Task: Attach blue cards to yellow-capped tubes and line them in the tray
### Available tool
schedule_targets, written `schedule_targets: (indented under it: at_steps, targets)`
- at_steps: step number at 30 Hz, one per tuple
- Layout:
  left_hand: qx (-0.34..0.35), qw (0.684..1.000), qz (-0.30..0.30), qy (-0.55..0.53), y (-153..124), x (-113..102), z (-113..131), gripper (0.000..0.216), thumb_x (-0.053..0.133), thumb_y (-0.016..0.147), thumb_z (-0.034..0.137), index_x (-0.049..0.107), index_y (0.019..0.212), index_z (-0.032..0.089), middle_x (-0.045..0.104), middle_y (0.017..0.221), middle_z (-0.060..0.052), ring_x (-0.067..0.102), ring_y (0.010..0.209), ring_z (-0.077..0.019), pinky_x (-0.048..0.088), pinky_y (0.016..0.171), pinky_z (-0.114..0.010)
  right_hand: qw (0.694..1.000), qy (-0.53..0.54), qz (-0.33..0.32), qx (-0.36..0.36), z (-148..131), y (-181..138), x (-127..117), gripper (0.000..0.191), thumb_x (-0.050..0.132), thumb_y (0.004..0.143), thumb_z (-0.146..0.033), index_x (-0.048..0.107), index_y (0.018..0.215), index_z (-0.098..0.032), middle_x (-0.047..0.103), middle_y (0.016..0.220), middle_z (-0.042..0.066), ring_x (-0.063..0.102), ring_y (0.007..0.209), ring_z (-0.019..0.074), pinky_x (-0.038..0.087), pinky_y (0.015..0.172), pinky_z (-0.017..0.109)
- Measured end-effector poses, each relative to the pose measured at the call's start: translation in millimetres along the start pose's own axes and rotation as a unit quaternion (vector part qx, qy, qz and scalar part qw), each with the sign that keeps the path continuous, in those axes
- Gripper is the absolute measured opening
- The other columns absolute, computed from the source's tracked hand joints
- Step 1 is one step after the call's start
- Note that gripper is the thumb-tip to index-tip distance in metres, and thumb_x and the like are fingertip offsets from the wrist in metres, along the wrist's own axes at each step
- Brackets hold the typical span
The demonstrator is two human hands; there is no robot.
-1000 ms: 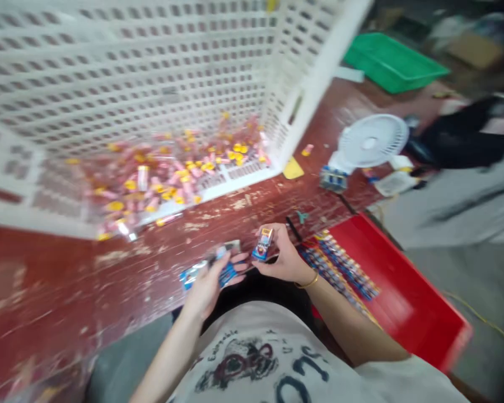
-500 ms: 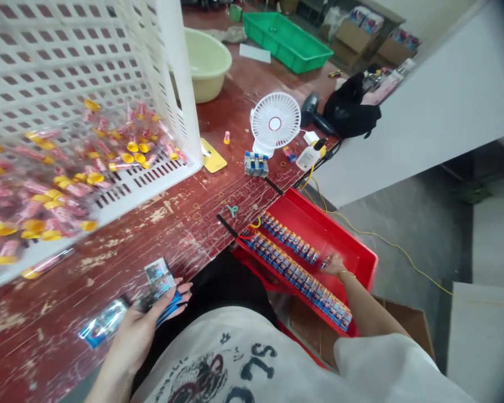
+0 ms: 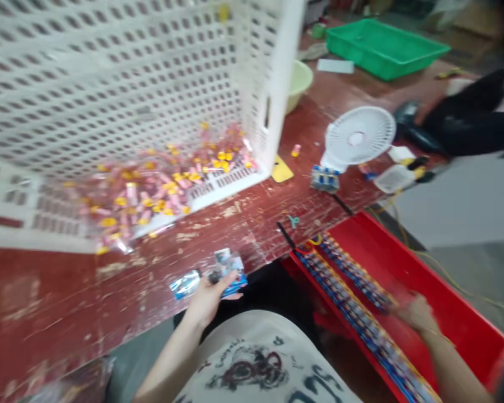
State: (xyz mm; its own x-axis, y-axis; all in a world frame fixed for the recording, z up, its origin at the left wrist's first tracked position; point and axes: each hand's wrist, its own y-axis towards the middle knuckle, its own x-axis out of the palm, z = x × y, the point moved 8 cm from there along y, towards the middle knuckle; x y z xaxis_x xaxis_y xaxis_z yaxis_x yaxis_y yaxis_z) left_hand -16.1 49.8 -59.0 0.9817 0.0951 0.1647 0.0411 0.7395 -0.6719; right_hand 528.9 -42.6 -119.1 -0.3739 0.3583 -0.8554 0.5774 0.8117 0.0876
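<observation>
Left hand (image 3: 208,296), left of the long red plastic tray (image 3: 428,263): grip was clenched on a fan of small blue printed packets (image 3: 229,267), held at the edge of the scratched dark-red worktop (image 3: 67,291). Right hand (image 3: 418,313) lay inside the tray, on the rows of blue packed pieces (image 3: 353,310). It was blurred, so its grip could not be told. White slatted plastic crate (image 3: 109,84) stood well left of the tray and held pink-and-yellow wrapped pieces (image 3: 151,190).

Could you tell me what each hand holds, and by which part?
Left hand: small blue printed packets, gripped by their near ends. Right hand: too blurred to tell.
</observation>
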Motion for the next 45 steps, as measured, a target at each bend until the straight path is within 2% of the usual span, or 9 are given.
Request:
schedule_targets:
  at_steps: [4, 7, 10, 12, 17, 24, 32, 39, 45]
  targets:
    - [0.013, 0.998, 0.008, -0.056, 2, -21, 6, 0.037, 0.08, 0.063, 0.041, 0.071, 0.081, 0.011, 0.073, 0.078, -0.01, 0.07, 0.076, -0.0246, 0.059, 0.058, -0.031, 0.995, 0.018, -0.007, -0.096, -111, 18, 25, 0.032, 0.063, 0.065, -0.054, 0.052, 0.081, -0.029, 0.054, 0.071, 0.011, 0.056, 0.059, 0.0278, 0.044, 0.054, 0.045]
    - [0.022, 0.994, 0.005, -0.104, 0, -35, 10, 0.036, 0.08, 0.065, 0.039, 0.071, 0.087, 0.011, 0.074, 0.082, -0.011, 0.07, 0.076, -0.0238, 0.059, 0.061, -0.03, 0.96, 0.132, -0.061, -0.24, -275, -5, 74, 0.027, 0.058, 0.079, -0.044, 0.057, 0.095, -0.022, 0.06, 0.083, 0.01, 0.059, 0.07, 0.0228, 0.05, 0.065, 0.039]
    - [0.034, 0.989, 0.035, -0.141, -5, -56, 13, 0.038, 0.082, 0.063, 0.037, 0.07, 0.09, 0.013, 0.074, 0.08, -0.01, 0.071, 0.071, -0.0228, 0.059, 0.06, -0.03, 0.867, 0.252, -0.198, -0.382, -447, -57, 142, 0.014, 0.053, 0.085, -0.032, 0.058, 0.091, -0.021, 0.06, 0.092, 0.007, 0.06, 0.08, 0.0184, 0.052, 0.075, 0.034]
    - [0.047, 0.985, 0.066, -0.152, -11, -71, 18, 0.039, 0.082, 0.062, 0.037, 0.069, 0.089, 0.012, 0.074, 0.08, -0.01, 0.071, 0.072, -0.0236, 0.059, 0.057, -0.028, 0.834, 0.264, -0.212, -0.436, -533, -85, 173, 0.015, 0.052, 0.084, -0.027, 0.057, 0.096, -0.02, 0.06, 0.096, 0.008, 0.06, 0.084, 0.0197, 0.051, 0.079, 0.035]
    - [0.064, 0.974, 0.092, -0.195, -24, -95, 26, 0.039, 0.079, 0.066, 0.037, 0.069, 0.094, 0.011, 0.073, 0.094, -0.014, 0.071, 0.083, -0.0253, 0.059, 0.06, -0.028, 0.856, 0.166, -0.176, -0.457, -642, -104, 216, 0.026, 0.049, 0.084, -0.022, 0.052, 0.109, -0.016, 0.051, 0.114, 0.016, 0.048, 0.113, 0.0297, 0.041, 0.096, 0.045]
    - [0.069, 0.98, 0.082, -0.167, -11, -101, 21, 0.039, 0.083, 0.06, 0.037, 0.071, 0.086, 0.011, 0.074, 0.083, -0.011, 0.07, 0.075, -0.0228, 0.059, 0.06, -0.029, 0.874, 0.071, -0.206, -0.435, -653, -84, 239, 0.031, 0.058, 0.075, -0.014, 0.051, 0.105, -0.012, 0.054, 0.104, 0.017, 0.055, 0.099, 0.0304, 0.045, 0.087, 0.046]
    - [0.065, 0.985, 0.072, -0.141, -12, -94, 22, 0.041, 0.085, 0.055, 0.039, 0.07, 0.082, 0.012, 0.073, 0.076, -0.008, 0.07, 0.069, -0.0216, 0.059, 0.059, -0.031, 0.824, 0.115, -0.276, -0.481, -591, -93, 224, 0.04, 0.051, 0.072, -0.004, 0.053, 0.11, -0.015, 0.057, 0.104, 0.013, 0.056, 0.096, 0.0266, 0.046, 0.089, 0.044]
    - [0.036, 0.987, 0.055, -0.144, 2, -89, 8, 0.041, 0.079, 0.065, 0.042, 0.07, 0.093, 0.013, 0.073, 0.088, -0.011, 0.07, 0.075, -0.022, 0.059, 0.058, -0.03, 0.823, 0.3, -0.351, -0.331, -527, -86, 227, 0.034, 0.058, 0.073, -0.022, 0.053, 0.106, -0.019, 0.055, 0.08, 0.001, 0.056, 0.064, 0.0128, 0.049, 0.055, 0.025]
    - [0.046, 0.986, 0.07, -0.141, 6, -93, 15, 0.04, 0.082, 0.061, 0.04, 0.072, 0.089, 0.013, 0.074, 0.085, -0.011, 0.07, 0.075, -0.0219, 0.058, 0.057, -0.029, 0.833, 0.39, -0.3, -0.254, -512, -86, 210, 0.026, 0.06, 0.076, -0.03, 0.044, 0.095, -0.022, 0.056, 0.086, 0.001, 0.059, 0.07, 0.0126, 0.053, 0.061, 0.029]
